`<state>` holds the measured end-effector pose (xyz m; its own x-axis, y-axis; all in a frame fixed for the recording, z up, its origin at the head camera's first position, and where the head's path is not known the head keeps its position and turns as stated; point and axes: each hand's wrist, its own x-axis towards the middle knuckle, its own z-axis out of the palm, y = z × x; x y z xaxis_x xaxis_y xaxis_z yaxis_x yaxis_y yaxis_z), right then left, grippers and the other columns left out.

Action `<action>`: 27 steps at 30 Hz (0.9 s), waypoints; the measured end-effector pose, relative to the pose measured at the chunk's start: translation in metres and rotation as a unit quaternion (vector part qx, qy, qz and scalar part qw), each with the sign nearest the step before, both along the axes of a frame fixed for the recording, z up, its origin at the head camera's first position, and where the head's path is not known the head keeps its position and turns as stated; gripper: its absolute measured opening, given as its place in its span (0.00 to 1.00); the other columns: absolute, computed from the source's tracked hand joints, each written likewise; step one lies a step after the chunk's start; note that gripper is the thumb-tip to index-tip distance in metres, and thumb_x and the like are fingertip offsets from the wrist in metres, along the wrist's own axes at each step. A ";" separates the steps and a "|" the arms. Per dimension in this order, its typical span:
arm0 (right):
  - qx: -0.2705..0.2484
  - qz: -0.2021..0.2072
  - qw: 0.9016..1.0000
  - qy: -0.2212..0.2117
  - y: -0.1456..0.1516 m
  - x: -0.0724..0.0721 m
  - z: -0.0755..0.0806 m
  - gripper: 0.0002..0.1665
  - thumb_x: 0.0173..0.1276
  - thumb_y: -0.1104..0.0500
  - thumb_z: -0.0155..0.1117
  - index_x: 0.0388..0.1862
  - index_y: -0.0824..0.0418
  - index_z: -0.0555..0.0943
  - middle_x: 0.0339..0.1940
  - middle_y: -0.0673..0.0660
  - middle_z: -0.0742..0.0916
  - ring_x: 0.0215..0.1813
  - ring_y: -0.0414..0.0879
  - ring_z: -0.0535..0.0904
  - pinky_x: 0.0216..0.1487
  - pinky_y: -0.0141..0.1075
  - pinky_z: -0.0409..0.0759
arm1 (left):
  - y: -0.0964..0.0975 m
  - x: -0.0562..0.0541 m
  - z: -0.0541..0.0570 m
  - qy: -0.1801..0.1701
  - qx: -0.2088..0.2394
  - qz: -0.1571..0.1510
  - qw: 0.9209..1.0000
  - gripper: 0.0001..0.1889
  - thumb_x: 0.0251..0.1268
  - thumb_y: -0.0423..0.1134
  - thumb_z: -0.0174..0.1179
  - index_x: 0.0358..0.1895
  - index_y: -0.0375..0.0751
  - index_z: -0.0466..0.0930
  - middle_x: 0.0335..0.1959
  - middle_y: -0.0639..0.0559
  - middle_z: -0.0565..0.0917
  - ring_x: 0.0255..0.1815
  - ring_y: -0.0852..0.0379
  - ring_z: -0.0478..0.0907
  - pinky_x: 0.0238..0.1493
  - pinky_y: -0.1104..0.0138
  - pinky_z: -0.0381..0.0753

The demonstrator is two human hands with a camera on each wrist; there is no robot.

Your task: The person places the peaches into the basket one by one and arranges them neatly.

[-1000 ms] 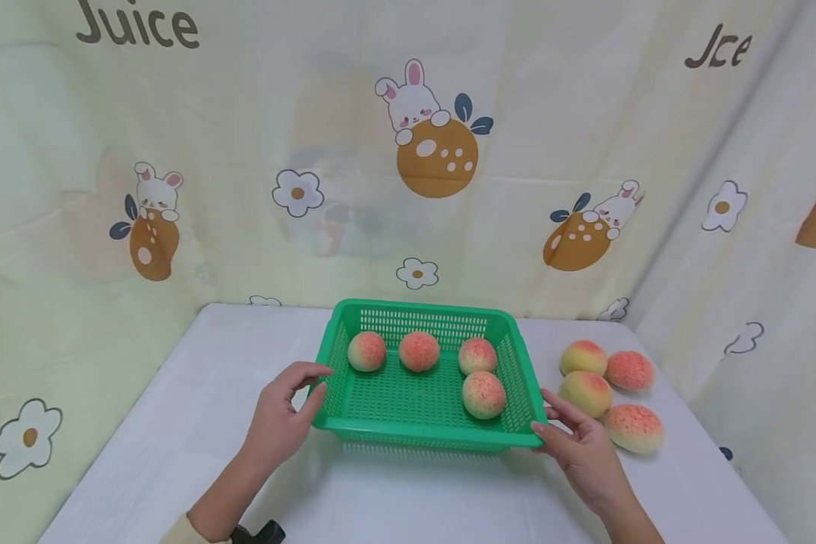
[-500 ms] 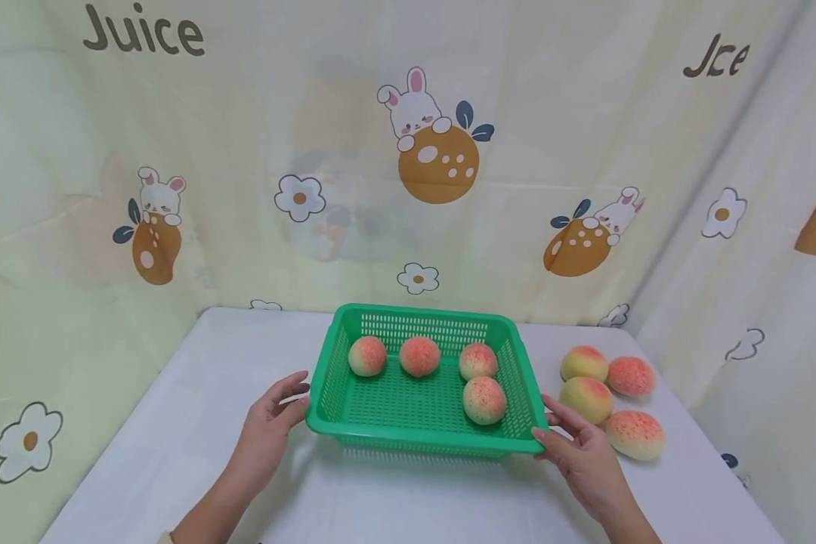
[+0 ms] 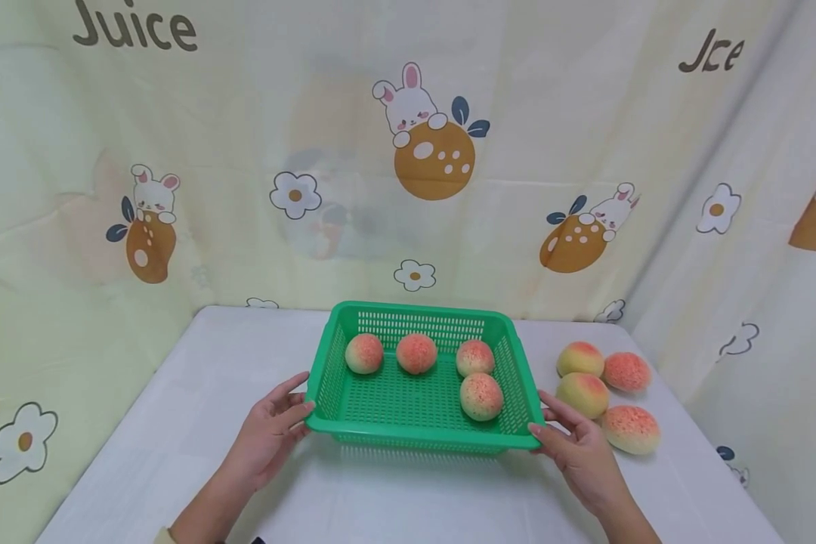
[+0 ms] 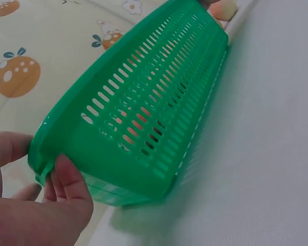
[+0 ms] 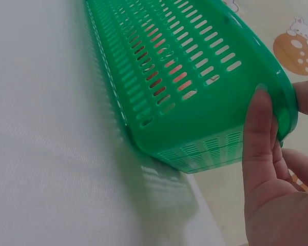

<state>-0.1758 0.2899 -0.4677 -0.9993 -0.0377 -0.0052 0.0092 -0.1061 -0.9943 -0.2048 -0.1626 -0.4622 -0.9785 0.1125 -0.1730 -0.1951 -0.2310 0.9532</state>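
A green plastic basket [image 3: 394, 434] stands on the white table in the head view, its long side facing me. Four would be too exact, so: several pinkish-red peaches lie in it, among them one peach [image 3: 364, 353] at the left and another peach [image 3: 481, 397] at the right. My left hand [image 3: 268, 434] grips the basket's left front corner, thumb and fingers on either side of the rim, as the left wrist view shows. At the right front corner my right hand [image 3: 579, 452] pinches the rim, its thumb against the outer wall.
To the right of the basket, close to my right hand, several more peaches lie together, including a yellowish peach [image 3: 582, 394] and a redder peach [image 3: 631, 430]. A curtain [image 3: 245, 113] printed with rabbits and flowers hangs behind the white table [image 3: 197, 393].
My left hand has slid from over the basket's left rim outward and down to its front corner, loosening and then gripping again. The right hand keeps its hold; the basket stays nearly in place.
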 end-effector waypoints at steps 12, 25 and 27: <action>0.073 -0.008 0.997 -0.007 0.006 0.001 0.005 0.40 0.73 0.62 0.66 0.79 0.65 0.63 0.50 0.53 0.78 0.41 0.38 0.87 0.46 0.37 0.90 | -0.005 -0.003 0.003 -0.001 -0.028 -0.009 1.000 0.35 0.70 0.30 0.63 0.79 0.47 0.62 0.58 0.44 0.72 0.47 0.56 0.80 0.47 0.69 0.86; 0.069 -0.100 0.990 0.074 0.030 0.006 0.000 0.26 0.71 0.66 0.67 0.67 0.64 0.79 0.41 0.46 0.85 0.36 0.37 0.84 0.36 0.32 0.88 | -0.008 -0.006 0.001 0.010 -0.040 -0.017 0.999 0.36 0.70 0.30 0.64 0.79 0.45 0.62 0.56 0.45 0.74 0.49 0.58 0.80 0.51 0.71 0.86; 0.075 -0.133 0.985 0.074 0.036 0.007 -0.001 0.26 0.70 0.65 0.69 0.66 0.65 0.79 0.40 0.46 0.85 0.35 0.38 0.83 0.35 0.31 0.87 | -0.008 -0.006 0.001 0.010 -0.041 -0.018 0.999 0.36 0.70 0.30 0.64 0.79 0.44 0.62 0.57 0.44 0.74 0.51 0.57 0.80 0.52 0.70 0.86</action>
